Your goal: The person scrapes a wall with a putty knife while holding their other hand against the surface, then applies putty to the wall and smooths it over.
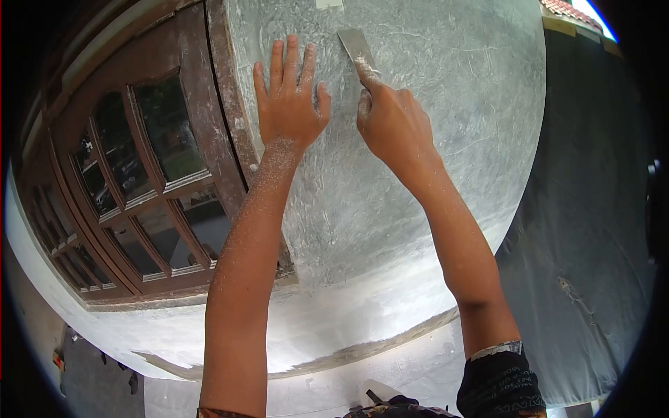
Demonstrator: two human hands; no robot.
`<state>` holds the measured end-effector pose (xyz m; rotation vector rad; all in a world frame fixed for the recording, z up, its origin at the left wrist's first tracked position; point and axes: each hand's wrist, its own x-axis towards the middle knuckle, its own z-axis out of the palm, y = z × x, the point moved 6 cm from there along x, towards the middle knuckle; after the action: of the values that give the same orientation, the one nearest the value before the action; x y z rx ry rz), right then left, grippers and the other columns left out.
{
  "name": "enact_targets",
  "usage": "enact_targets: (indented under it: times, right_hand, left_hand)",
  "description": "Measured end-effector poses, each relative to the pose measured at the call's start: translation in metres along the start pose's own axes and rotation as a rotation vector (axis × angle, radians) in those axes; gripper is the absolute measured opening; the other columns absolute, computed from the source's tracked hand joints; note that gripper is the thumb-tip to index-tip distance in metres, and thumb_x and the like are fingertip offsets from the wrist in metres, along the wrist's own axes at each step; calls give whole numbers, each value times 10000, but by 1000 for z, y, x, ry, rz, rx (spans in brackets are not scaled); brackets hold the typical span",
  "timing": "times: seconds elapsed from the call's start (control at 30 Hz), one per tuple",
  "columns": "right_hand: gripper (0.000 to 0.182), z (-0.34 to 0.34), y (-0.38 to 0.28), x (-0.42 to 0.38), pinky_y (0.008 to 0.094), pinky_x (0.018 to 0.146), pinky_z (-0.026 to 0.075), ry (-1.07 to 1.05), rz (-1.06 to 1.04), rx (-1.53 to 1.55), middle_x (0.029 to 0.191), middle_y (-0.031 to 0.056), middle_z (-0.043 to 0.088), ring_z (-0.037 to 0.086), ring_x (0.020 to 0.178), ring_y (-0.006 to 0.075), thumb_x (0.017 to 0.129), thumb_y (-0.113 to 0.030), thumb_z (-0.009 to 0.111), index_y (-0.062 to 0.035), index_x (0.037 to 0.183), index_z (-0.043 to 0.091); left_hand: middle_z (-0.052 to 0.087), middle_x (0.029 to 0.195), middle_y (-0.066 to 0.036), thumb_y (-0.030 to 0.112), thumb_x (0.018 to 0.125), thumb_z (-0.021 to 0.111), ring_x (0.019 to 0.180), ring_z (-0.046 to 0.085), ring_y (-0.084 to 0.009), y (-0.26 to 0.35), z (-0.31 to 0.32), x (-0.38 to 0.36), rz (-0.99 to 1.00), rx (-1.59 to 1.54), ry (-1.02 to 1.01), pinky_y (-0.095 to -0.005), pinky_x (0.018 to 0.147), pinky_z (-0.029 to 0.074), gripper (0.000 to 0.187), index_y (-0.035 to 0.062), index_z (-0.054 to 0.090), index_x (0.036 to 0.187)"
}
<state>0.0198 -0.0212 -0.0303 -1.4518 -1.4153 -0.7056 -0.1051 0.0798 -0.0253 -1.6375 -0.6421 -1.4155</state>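
My left hand (293,101) lies flat with spread fingers on the grey wall (460,90), close to the brown window frame. White dust speckles its wrist and forearm. To the right, my right hand (397,122) is closed round the handle of a scraper (357,47). The scraper's flat metal blade points up and to the left and is at the wall surface. Pale dust clings to the handle near the blade. The wall looks rough and streaked around both hands.
A brown wooden window (157,146) with glass panes fills the left side. Dark sheeting (578,209) hangs at the right. Below the grey area runs a white band of wall (334,327). A small pale patch (329,3) shows at the top edge.
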Motion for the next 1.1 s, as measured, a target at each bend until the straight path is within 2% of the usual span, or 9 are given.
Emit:
enact_targets:
  times: [0.07, 0.13, 0.37, 0.53, 0.63, 0.77, 0.83, 1.03, 1.1]
  right_hand:
    - [524, 1, 0, 9, 532, 721, 579, 7, -12, 10, 837, 277, 709, 713, 789, 465, 875, -112, 562, -93, 1397, 599]
    - [514, -5, -2, 30, 535, 716, 578, 105, -54, 55, 822, 276, 706, 711, 782, 464, 869, -118, 570, -91, 1381, 611]
    - [483, -4, -2, 4, 533, 705, 579, 4, -24, -12, 824, 280, 706, 713, 784, 465, 868, -114, 566, -80, 1346, 628]
    - [535, -7, -5, 37, 537, 716, 581, 85, -43, 1, 842, 284, 710, 719, 807, 460, 880, -122, 573, -119, 1414, 575]
    - [487, -9, -3, 10, 521, 725, 564, 31, 1, -35, 829, 294, 697, 699, 757, 466, 933, -137, 529, -119, 1413, 603]
    - [535, -4, 4, 18, 548, 724, 574, -2, -7, -6, 863, 286, 713, 717, 819, 463, 892, -122, 546, -120, 1426, 568]
    - [547, -10, 2, 38, 546, 731, 575, 93, -24, 21, 853, 281, 713, 718, 820, 459, 890, -115, 549, -121, 1437, 561]
    - [548, -2, 2, 0, 519, 731, 583, -43, 5, -43, 865, 285, 713, 719, 817, 450, 878, -103, 551, -117, 1425, 577]
    - [546, -8, 0, 16, 521, 730, 583, -24, -3, -22, 865, 285, 713, 719, 812, 449, 878, -104, 555, -117, 1423, 579]
  left_hand:
    - [268, 1685, -67, 299, 961, 560, 1569, 199, -253, -1, 1, 1, -6, 12, -1, -561, 1257, 141, 624, 197, 430, 1562]
    - [271, 1684, -71, 293, 957, 564, 1569, 199, -255, -1, 0, 0, 7, -7, 10, -563, 1256, 143, 628, 195, 431, 1562]
    - [278, 1681, -73, 294, 957, 564, 1569, 199, -256, 0, 0, 1, -1, 4, -1, -566, 1254, 144, 629, 192, 430, 1562]
    - [273, 1682, -71, 304, 966, 556, 1569, 199, -254, -1, 2, 0, 10, -1, 8, -566, 1254, 147, 626, 192, 421, 1567]
    - [272, 1682, -68, 309, 971, 551, 1568, 200, -253, -2, 2, -1, 9, -4, 6, -566, 1255, 147, 624, 193, 417, 1569]
    - [272, 1682, -70, 308, 969, 556, 1567, 202, -252, -2, 2, 1, -1, 6, -1, -567, 1255, 147, 625, 192, 419, 1568]
    - [271, 1682, -70, 309, 970, 555, 1567, 204, -253, -1, 2, 0, 8, 10, -1, -565, 1256, 149, 622, 191, 423, 1566]
    - [269, 1684, -69, 312, 972, 553, 1567, 203, -252, -1, 2, -1, 4, -6, 2, -559, 1257, 146, 613, 198, 431, 1562]
    - [270, 1683, -68, 310, 970, 555, 1567, 202, -250, -2, 1, 1, 0, -2, 7, -558, 1258, 145, 612, 199, 434, 1560]
